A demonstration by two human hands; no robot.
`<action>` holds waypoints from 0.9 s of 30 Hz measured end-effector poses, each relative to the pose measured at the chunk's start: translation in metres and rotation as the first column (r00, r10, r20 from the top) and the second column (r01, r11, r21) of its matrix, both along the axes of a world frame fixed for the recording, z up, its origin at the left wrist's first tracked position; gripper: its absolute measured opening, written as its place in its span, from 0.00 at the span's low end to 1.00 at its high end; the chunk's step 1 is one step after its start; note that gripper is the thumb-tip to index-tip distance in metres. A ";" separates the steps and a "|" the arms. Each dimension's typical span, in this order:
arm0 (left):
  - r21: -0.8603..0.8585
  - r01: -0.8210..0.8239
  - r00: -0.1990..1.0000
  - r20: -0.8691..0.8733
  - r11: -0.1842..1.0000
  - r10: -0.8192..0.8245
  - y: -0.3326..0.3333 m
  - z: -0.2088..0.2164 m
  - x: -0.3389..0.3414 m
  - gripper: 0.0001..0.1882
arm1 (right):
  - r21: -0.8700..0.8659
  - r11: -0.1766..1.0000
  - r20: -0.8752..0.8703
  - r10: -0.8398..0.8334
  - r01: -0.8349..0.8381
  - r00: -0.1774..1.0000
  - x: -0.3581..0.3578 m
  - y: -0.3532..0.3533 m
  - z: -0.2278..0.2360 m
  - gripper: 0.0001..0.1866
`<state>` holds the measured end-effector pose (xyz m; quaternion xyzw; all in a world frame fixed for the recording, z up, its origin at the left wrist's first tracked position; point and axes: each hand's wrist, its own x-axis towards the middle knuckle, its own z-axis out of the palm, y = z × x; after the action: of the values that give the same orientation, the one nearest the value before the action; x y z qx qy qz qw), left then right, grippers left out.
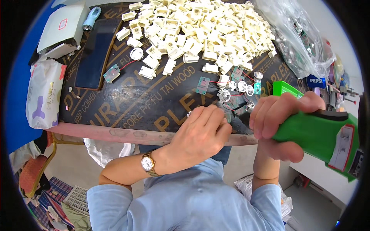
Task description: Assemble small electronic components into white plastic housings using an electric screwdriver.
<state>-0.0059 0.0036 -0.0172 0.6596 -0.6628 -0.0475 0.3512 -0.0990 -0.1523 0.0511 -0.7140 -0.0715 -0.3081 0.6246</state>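
My right hand (277, 125) is wrapped around a green hand-held power tool (308, 131) with a black strip on top and a white label. Its working end is out of sight. At the table's front edge my left hand (202, 133) is closed, fingertips down; what they hold is hidden. Just beyond it lie small green circuit boards (203, 85) with thin red wires, clear round lenses (224, 96) and a shiny reflector cup (258, 75). A large heap of cream plastic housings (185, 34) covers the far middle of the table.
At the left are a dark phone (92, 57), a white box (61, 25), a small blue flashlight (91, 18) and a tissue pack (45, 94). A clear plastic bag (296, 38) and a green tray (287, 89) stand at the right. The table's front edge (115, 133) is rounded.
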 end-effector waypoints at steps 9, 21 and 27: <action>-0.212 -0.259 0.956 0.085 0.942 0.282 0.052 0.036 0.042 0.18 | 0.132 0.986 0.345 -0.141 0.101 0.928 -0.039 -0.008 0.023 0.44; -0.015 0.112 -0.398 -0.917 0.994 0.031 0.053 0.052 0.038 0.33 | 0.119 0.978 0.366 -0.201 0.169 0.909 -0.049 -0.003 0.006 0.42; -0.037 0.101 -0.769 -0.637 0.994 0.054 0.039 0.036 0.042 0.31 | 0.149 0.907 0.292 -0.422 0.395 0.858 -0.055 0.000 -0.005 0.44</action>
<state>0.0358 0.0426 0.0184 0.1692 0.0857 -0.6753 0.7127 -0.1539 -0.1528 0.0459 -0.6271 -0.0052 -0.5471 0.5544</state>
